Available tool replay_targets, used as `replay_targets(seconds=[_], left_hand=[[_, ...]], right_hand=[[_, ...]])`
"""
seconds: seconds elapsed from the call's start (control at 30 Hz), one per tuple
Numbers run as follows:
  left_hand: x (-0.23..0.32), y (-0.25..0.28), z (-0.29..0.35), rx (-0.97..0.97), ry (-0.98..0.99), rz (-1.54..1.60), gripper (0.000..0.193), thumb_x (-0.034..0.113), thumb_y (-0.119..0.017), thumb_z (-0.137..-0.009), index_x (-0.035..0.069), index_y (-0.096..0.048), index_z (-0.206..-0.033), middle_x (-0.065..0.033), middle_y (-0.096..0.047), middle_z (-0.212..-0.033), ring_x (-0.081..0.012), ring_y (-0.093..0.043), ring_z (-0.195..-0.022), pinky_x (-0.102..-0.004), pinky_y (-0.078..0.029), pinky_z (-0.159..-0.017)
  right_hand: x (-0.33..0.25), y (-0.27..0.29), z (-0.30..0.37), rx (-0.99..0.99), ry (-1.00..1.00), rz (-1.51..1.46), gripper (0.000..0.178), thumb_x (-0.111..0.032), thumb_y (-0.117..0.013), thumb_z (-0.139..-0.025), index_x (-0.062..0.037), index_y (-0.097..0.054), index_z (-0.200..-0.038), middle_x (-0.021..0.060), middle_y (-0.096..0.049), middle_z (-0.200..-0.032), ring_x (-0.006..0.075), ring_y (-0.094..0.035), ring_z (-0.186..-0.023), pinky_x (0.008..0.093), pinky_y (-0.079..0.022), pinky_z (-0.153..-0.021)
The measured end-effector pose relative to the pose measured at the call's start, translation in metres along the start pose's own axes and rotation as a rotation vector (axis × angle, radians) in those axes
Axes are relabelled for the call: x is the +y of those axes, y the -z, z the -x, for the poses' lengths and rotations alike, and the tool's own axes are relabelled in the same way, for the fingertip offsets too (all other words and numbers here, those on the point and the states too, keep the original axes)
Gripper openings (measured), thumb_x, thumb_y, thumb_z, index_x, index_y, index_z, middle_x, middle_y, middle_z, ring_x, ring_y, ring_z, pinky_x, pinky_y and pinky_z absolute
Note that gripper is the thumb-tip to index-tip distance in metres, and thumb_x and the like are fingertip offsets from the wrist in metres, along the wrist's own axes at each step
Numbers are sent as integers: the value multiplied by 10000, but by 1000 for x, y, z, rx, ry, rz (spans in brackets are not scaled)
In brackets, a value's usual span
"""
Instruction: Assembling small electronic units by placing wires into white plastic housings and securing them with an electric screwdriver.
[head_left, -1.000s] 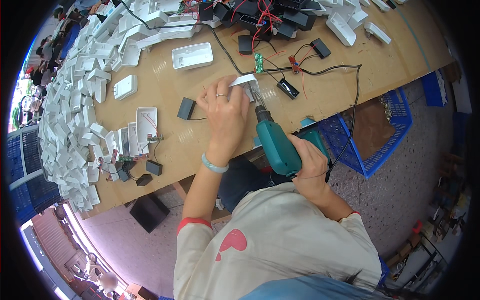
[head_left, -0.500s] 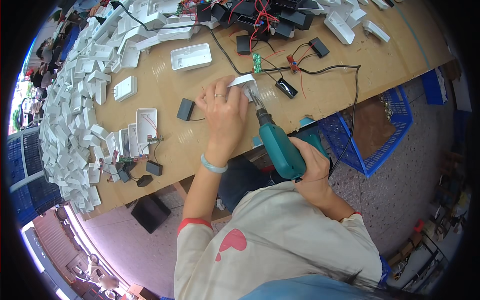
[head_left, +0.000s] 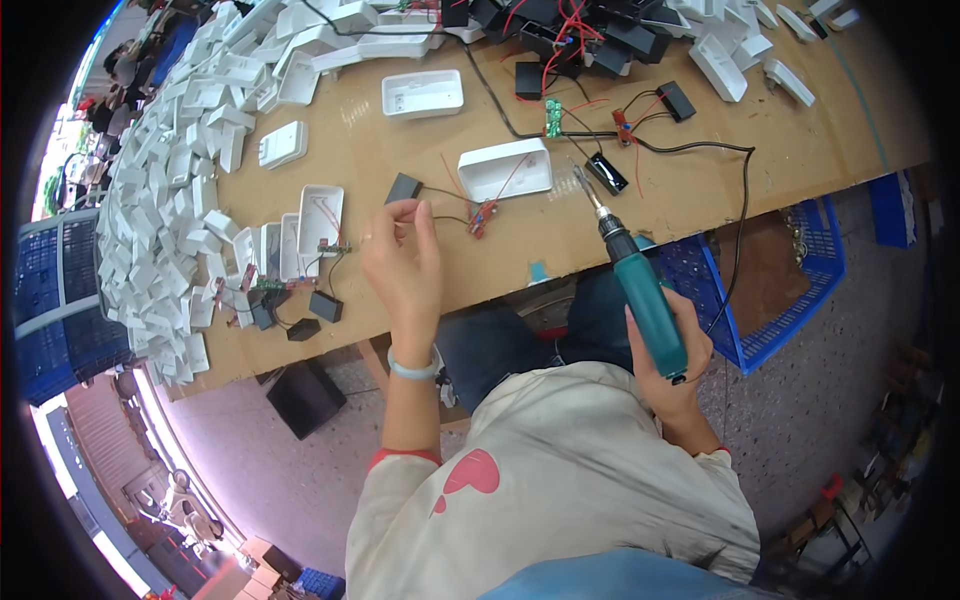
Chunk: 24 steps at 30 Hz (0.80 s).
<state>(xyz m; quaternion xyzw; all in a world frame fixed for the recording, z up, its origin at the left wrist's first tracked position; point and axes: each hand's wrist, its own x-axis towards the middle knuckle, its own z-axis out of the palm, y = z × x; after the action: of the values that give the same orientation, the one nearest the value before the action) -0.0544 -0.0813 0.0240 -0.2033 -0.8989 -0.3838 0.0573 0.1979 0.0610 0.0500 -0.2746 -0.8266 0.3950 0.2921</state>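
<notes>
My right hand [head_left: 672, 350] grips a green power drill [head_left: 648, 305], its bit pointing up and left over the front edge of the cardboard-covered table. My left hand [head_left: 403, 275] is loosely curled with its fingers apart, just below a small black box [head_left: 403, 187]. Whether a fingertip touches the box or its wire is unclear. Right of that hand lies a small red circuit board [head_left: 481, 219] with wires leading to the box. Behind the board sits an open white plastic case [head_left: 530, 178], with a red wire across it. No hand touches the case.
White plastic cases [head_left: 150, 250] are heaped along the left. Black boxes with red wires [head_left: 600, 40] pile up at the back. A green circuit board [head_left: 553, 118] lies near a black cord [head_left: 700, 149] crossing the table. A blue basket [head_left: 780, 340] stands at the right.
My left hand has let go of the white case and moved left and nearer to me. The drill has drawn back from the case, to the right. The case now lies open.
</notes>
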Motion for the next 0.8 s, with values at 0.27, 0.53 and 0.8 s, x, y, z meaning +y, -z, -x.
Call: replay_targets(seconds=[0.27,0.53,0.8], left_hand=[[6,-19,-28,-216,46,148,195,158,-733,-960,-36,-742,-976,-121,-722,-834,-175,-668,-719,-306,-520,-649],[0,-41,-12,36,88,478,250,167,-713,-990,-72,-700,-1059,-92,-724,-853,-122,-650,-729,-259,-528,-678],[-3,-40,-24,-158,122,430,296,130,-719,-970,-117,-703,-1131,-127,-755,-895,-124,-671,-753,-259,-552,-723]], right_hand=[[-6,0,2,-62,15,-54,358,35,-795,-867,35,-632,-1185,135,-729,-974,170,-717,-842,280,-550,-770],[-3,2,2,-74,-2,-76,345,61,-773,-862,25,-638,-1178,132,-722,-980,175,-712,-825,284,-549,-759],[-9,-1,0,-78,-8,-94,329,72,-763,-860,28,-643,-1163,130,-718,-967,175,-705,-820,284,-545,-749]])
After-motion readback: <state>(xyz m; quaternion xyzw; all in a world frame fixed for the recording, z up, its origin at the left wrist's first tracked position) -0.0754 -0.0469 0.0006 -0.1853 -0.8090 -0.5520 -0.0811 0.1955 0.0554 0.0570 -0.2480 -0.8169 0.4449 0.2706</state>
